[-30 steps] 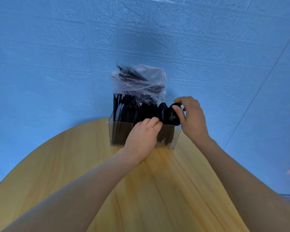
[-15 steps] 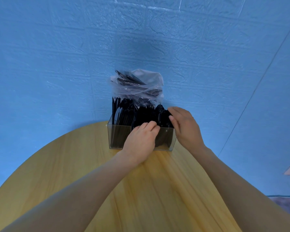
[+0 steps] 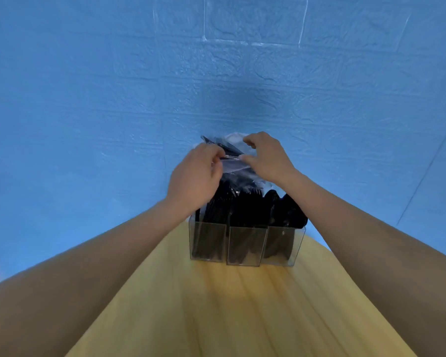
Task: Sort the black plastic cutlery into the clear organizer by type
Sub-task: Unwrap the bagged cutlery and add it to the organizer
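Behind the clear organizer (image 3: 246, 244), the left hand (image 3: 195, 177) and right hand (image 3: 267, 157) both pinch the plastic bag (image 3: 233, 164) with curled fingers, probably to open it for more cutlery.

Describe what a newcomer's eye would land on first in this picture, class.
Both hands, left hand and right hand, pinch the clear plastic bag of black cutlery against the blue wall. In front of it, the clear organizer stands on the wooden table, its three compartments packed with black cutlery.
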